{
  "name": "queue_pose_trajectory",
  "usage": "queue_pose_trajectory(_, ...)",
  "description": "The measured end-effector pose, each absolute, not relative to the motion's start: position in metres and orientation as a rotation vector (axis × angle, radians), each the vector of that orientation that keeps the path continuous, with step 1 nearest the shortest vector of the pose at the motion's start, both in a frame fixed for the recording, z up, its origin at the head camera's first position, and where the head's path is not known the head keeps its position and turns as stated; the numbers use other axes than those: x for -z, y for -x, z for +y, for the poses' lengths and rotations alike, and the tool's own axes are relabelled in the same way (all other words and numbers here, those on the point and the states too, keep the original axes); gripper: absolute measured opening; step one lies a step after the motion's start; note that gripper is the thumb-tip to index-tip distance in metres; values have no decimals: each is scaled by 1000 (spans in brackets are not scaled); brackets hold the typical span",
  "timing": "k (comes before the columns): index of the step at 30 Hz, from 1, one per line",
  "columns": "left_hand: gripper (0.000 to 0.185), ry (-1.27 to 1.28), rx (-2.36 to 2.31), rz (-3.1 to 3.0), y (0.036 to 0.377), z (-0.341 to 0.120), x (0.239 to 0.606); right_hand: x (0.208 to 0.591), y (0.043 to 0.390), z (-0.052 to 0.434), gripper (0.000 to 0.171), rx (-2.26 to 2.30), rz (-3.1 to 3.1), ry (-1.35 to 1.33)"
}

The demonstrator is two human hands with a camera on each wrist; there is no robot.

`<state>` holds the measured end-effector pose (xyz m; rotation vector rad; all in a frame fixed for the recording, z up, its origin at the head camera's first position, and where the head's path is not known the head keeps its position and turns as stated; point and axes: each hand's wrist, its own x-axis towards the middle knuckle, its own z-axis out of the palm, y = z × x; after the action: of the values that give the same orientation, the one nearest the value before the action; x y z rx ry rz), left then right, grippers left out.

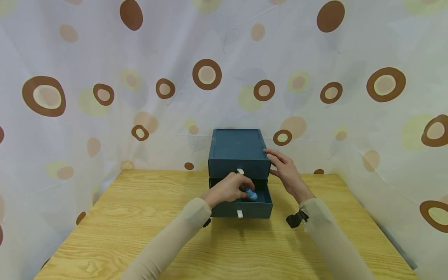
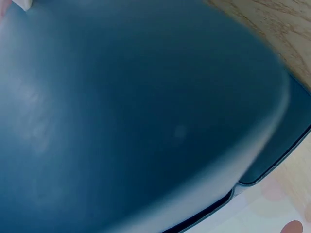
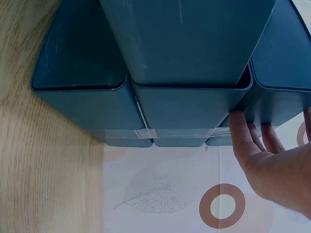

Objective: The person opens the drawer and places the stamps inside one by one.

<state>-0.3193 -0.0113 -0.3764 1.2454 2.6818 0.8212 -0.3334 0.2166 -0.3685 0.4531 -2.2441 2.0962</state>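
A dark blue drawer unit (image 1: 239, 144) stands on the table, with a lower drawer (image 1: 224, 210) pulled out. My left hand (image 1: 229, 189) reaches over that drawer, its fingers and thumb pinching a small light-blue bulb-shaped object (image 1: 251, 194) just inside. What it is exactly, I cannot tell. In the left wrist view the blurred drawer front (image 2: 136, 116) fills most of the picture and hides the hand's work. My right hand (image 1: 287, 174) touches the unit's right side near the top, fingers fairly straight; the right wrist view shows its fingertips (image 3: 237, 119) against the side wall.
White pull tabs (image 1: 240, 171) mark the drawer fronts. Clear tape (image 3: 170, 132) runs across the side of the stacked tiers. Wooden tabletop (image 1: 154, 225) surrounds the unit, and a patterned curtain (image 1: 224, 109) hangs close behind it.
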Motion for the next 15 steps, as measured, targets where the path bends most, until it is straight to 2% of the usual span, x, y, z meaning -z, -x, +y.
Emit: queue_pose_trajectory(15,23,-1263,-682,2736,317,-11,373,372,336,216,56,-2106,-2226,-450)
